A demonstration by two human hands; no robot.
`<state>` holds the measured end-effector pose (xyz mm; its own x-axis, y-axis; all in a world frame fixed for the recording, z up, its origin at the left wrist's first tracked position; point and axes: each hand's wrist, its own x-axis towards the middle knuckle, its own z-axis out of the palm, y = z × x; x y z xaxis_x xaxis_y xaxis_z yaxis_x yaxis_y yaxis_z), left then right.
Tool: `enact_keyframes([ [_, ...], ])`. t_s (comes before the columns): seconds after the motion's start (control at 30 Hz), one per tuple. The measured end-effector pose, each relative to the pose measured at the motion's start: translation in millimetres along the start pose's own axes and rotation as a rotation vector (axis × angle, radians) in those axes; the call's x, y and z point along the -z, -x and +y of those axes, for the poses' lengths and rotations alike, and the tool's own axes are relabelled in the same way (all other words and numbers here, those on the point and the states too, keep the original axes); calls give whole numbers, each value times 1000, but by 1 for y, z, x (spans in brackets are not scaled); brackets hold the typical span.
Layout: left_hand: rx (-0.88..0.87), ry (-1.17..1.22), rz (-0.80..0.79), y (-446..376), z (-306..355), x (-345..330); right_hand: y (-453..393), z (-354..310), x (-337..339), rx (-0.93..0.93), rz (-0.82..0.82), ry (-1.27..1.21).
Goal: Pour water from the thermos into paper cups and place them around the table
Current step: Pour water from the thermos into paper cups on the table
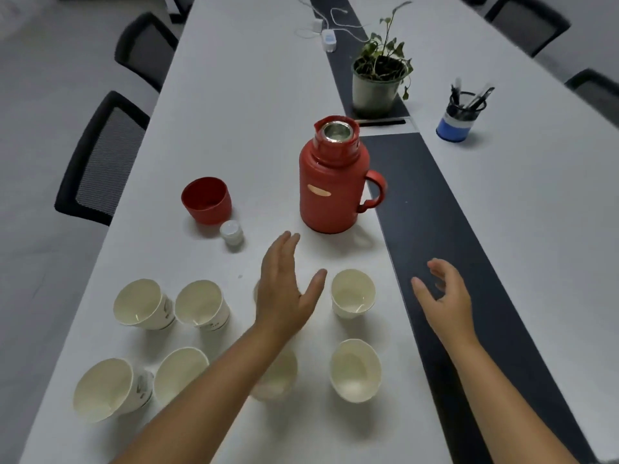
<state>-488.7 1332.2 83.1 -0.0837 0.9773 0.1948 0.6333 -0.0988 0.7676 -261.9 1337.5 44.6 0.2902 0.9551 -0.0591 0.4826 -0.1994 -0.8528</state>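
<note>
A red thermos (330, 189) stands upright on the white table (248, 95), its mouth uncovered and its handle pointing right. Its red lid cup (206, 200) and a small white stopper (231, 232) sit to its left. Several white paper cups stand in two rows near me, among them one at the far left (142, 304) and one at the right (352, 294). My left hand (284, 289) hovers open above the row's middle, hiding one cup beneath it. My right hand (443, 296) is open over the dark table strip (425, 212), below the thermos handle.
A potted plant (378, 78) and a blue pen holder (459, 115) stand farther back. White chargers with cables (326, 36) lie at the far end. Black mesh chairs (100, 159) line the left side, and more chairs sit at the right.
</note>
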Motion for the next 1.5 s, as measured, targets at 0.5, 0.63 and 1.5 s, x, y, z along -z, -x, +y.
enact_keyframes([
  [0.5, 276, 275, -74, -177, -32, -69, -186, -64, -79, 171, -214, -234],
  [0.63, 209, 326, -14, -168, -24, -69, -185, -69, -74, 286, -154, -229],
  [1.5, 75, 784, -147, 130, 86, -27, 144, -62, 110, 464, 95, -95],
])
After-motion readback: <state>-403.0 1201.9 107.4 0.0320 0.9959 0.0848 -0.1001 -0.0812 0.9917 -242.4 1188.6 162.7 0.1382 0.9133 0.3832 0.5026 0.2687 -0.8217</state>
